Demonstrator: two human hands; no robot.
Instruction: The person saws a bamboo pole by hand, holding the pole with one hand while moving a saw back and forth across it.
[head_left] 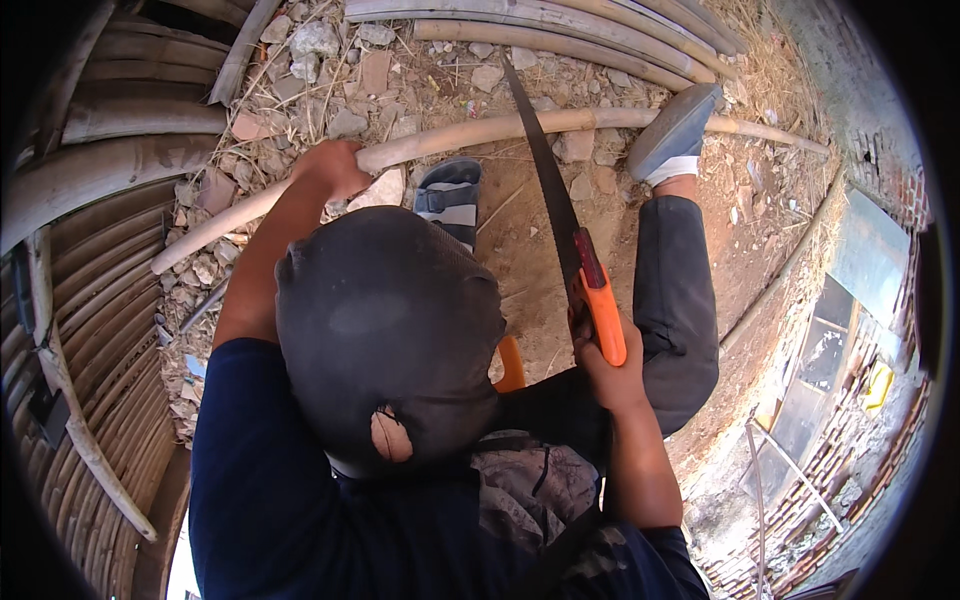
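My left hand (345, 172) is closed round a long bamboo pole (450, 138) lying across the rubble, at the far left of centre. In my right hand (612, 375) is a handsaw (549, 180), gripped by its orange handle. Its dark, tapering blade points away from me and crosses over the pole, its tip beyond it; I cannot tell whether the teeth touch the bamboo. One grey shoe (675, 130) rests over the pole to the right of the blade. The other shoe (448, 200) is partly hidden by a dark cap (390, 330) that fills the middle of the view.
More bamboo poles (560, 42) lie at the far side. Stones and broken brick (315, 42) cover the ground at far left. Stacked bamboo (110, 290) stands along the left, and a worn brick wall (850, 480) along the right. An orange piece (510, 365) shows beside the cap.
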